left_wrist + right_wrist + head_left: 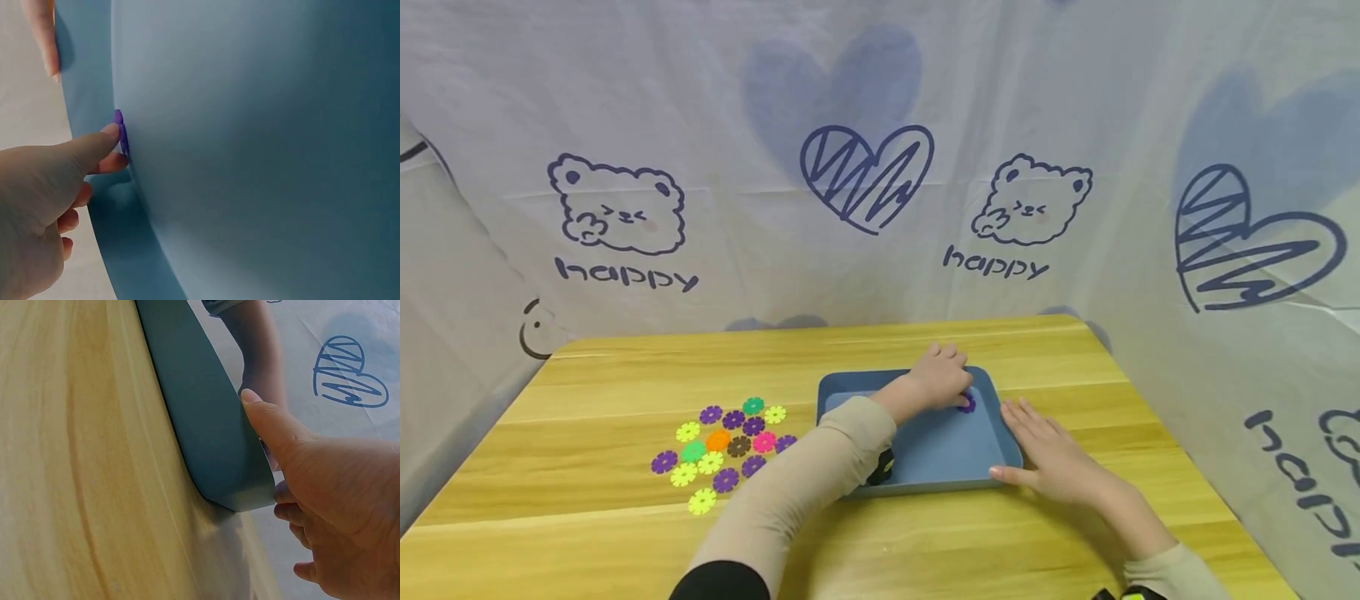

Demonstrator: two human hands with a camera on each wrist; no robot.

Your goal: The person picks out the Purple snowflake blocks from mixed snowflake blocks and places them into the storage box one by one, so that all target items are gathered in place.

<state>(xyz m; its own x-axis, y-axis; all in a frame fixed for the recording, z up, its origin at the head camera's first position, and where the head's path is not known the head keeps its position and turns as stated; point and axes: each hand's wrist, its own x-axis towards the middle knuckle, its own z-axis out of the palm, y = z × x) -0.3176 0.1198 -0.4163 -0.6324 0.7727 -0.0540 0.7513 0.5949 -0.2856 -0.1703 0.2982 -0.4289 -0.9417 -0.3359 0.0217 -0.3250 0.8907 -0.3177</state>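
Note:
A shallow blue-grey tray (955,454) lies on the wooden table. My left hand (938,379) reaches over into its far right part. Between thumb and fingertips it pinches a purple notched disc (122,132), held on edge near the tray's inner wall in the left wrist view. My right hand (1052,450) is at the tray's right side, fingers extended along the outer wall and thumb at the near right corner. In the right wrist view, that thumb touches the rim of the tray (206,412).
Left of the tray, several notched discs lie loosely spread, among them a yellow disc (702,501), an orange disc (718,440) and a pink disc (764,442). My left forearm crosses the tray and hides part of it. A printed cloth (880,283) hangs behind the table.

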